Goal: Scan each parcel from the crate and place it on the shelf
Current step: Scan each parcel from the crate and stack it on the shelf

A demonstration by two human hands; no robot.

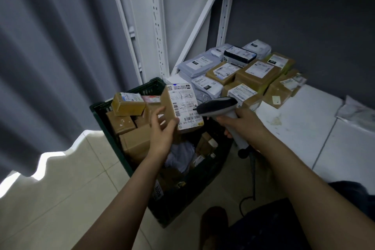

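Head view: left grip (pixel 162 134) holds parcel (pixel 183 105) beside scanner (pixel 218 105) in right grip (pixel 244 123).

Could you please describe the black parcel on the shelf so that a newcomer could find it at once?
On the low white shelf right of the dark green crate, parcels lie clustered at the far left end. Near the back of that cluster sits the black parcel. It alone has black sides under a white label; its neighbours are brown boxes and pale grey bags.
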